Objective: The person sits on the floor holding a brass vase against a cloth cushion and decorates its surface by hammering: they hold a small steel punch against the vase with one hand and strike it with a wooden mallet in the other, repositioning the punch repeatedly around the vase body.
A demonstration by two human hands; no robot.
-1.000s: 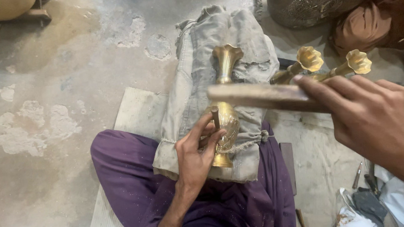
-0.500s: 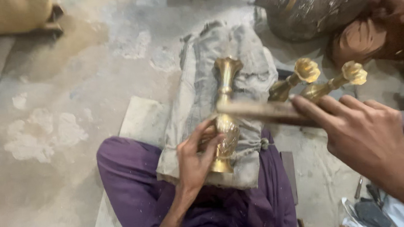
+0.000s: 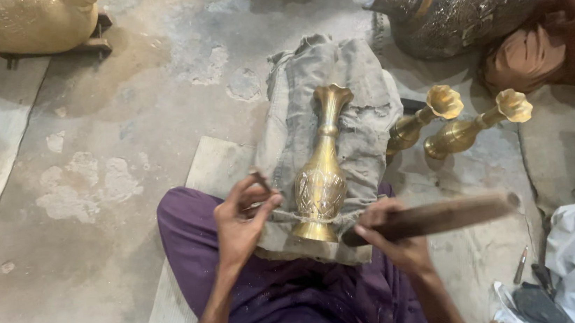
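Head view shows us sitting on the floor (image 3: pixel 96 222) with a brass vase (image 3: pixel 321 172) lying on its side on a folded grey cloth (image 3: pixel 369 132) over our lap, mouth pointing away from us. Our left hand (image 3: pixel 241 222) is closed in a pinching grip on a small thin tool (image 3: pixel 260 180), just beside the belly of the vase but not touching it. Our right hand (image 3: pixel 393 235) is wrapped tight around a dark wooden stick (image 3: pixel 447 215), held across near the foot of the vase. We think the round vase could roll on the soft cloth, because nothing holds it now, and a blow could then slip and mark the metal or hit our fingers. Two smaller brass vases (image 3: pixel 438 122) lie on the floor to the right, and a big dark patterned pot (image 3: pixel 462 1) stands behind them; we cannot see inside any of them.
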